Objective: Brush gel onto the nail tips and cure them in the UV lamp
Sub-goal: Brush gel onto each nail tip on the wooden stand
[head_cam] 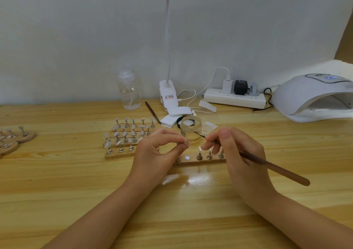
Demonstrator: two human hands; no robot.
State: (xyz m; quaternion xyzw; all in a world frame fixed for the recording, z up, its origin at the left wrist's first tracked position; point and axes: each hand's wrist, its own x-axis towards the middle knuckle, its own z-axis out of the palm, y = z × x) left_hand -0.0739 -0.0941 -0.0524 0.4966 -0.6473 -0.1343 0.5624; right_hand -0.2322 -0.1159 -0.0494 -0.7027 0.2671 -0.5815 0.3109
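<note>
Pinching a single nail tip [186,142] between thumb and forefinger, our left hand [158,153] holds it up just in front of the glass jar [191,129], above the near middle of the table [57,181]. Our right hand [235,153] grips the brush [267,165] pencil-style, bristle end reaching toward the jar and the tip. We judge the tip featherlight, thin, stiffish plastic and slick once gelled, so hold by the edges or its stand, never the top face. It looks small, pale, translucent; detail too small to tell. Wooden strip [200,161] under the hands carries more pegs with one bare magnet spot. More filled strips [128,134] sit toward the left-centre. UV lamp [315,97] stands at the far right edge, well apart.
</note>
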